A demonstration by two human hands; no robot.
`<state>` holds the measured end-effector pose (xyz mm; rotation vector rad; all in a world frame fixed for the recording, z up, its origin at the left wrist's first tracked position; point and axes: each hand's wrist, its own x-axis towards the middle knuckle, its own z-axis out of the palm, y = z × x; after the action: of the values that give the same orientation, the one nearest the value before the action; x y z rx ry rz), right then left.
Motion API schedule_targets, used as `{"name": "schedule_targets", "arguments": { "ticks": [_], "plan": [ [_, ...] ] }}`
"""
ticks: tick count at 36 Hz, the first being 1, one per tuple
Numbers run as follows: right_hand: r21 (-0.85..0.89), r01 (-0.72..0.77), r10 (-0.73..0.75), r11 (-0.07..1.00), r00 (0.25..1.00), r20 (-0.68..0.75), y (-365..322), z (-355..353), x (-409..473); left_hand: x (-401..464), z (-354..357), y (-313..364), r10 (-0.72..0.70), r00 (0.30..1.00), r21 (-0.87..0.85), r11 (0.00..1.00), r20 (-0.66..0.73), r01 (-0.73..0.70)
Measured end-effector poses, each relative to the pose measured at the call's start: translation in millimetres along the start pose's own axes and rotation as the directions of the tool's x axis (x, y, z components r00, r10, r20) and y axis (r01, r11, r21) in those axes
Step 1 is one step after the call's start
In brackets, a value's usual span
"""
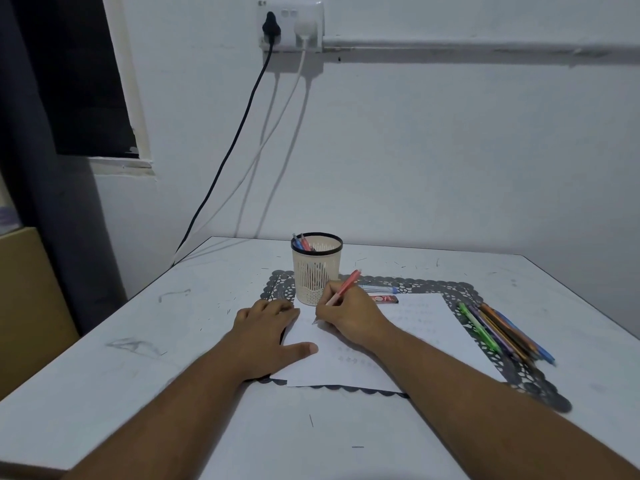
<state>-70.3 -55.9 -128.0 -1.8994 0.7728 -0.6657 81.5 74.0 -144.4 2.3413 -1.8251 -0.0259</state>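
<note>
A: what's near the table's (104, 341) far edge?
B: mesh pen cup (316, 271), a few pens inside, on the far left corner of the black lace mat (540, 386).
A: right side?
B: row of coloured pens (502, 332) along the mat's right edge. red lead box (384, 299) and blue tube (379, 289) just right of the cup.

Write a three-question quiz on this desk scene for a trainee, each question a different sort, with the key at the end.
1. True or false: the right hand grips a red pen with its tip on the sheet of paper.
2. Pick one. The left hand: A) rests flat at the paper's left edge; B) is raised in a fist; C) holds a second pen.
3. Fill in: the loose pens lie on the dark mat to the ___ of the paper.
Key: 1 true; 2 A; 3 right.
</note>
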Motion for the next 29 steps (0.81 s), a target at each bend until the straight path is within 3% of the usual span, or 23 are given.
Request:
{"name": "schedule_targets", "arguments": {
  "ticks": [4,13,17,20,22,24,27,29],
  "plan": [
    [0.157,-0.028,0.028,0.987,1.0,-0.004,4,-4,2,0,-1,1,0.001,1.0,-0.002,1.0,0.0,-0.001],
    [0.532,-0.082,0.181,0.843,0.974,-0.137,12,-34,10,-1,-4,3,-0.024,0.999,-0.03,0.999,0.031,0.025],
    [0.648,-0.107,0.209,0.754,0.974,-0.083,15,-42,11,7,-18,9,-0.132,0.991,-0.156,0.979,0.024,0.134],
    [0.681,-0.131,0.231,0.721,0.971,-0.057,17,-42,14,21,-42,26,-0.277,0.958,-0.333,0.912,-0.074,0.238],
    [0.703,-0.143,0.254,0.697,0.966,-0.055,18,-43,17,30,-60,44,-0.405,0.91,-0.565,0.774,-0.093,0.287],
    [0.732,-0.161,0.282,0.662,0.958,-0.045,18,-44,18,41,-69,58,-0.468,0.868,-0.701,0.675,-0.165,0.23],
    [0.779,-0.167,0.309,0.604,0.95,-0.036,16,-45,16,52,-57,66,-0.51,0.806,-0.754,0.644,-0.301,0.126],
    [0.785,-0.158,0.308,0.599,0.951,-0.043,16,-46,15,55,-37,65,-0.513,0.802,-0.767,0.632,-0.306,0.111]
  ]
}}
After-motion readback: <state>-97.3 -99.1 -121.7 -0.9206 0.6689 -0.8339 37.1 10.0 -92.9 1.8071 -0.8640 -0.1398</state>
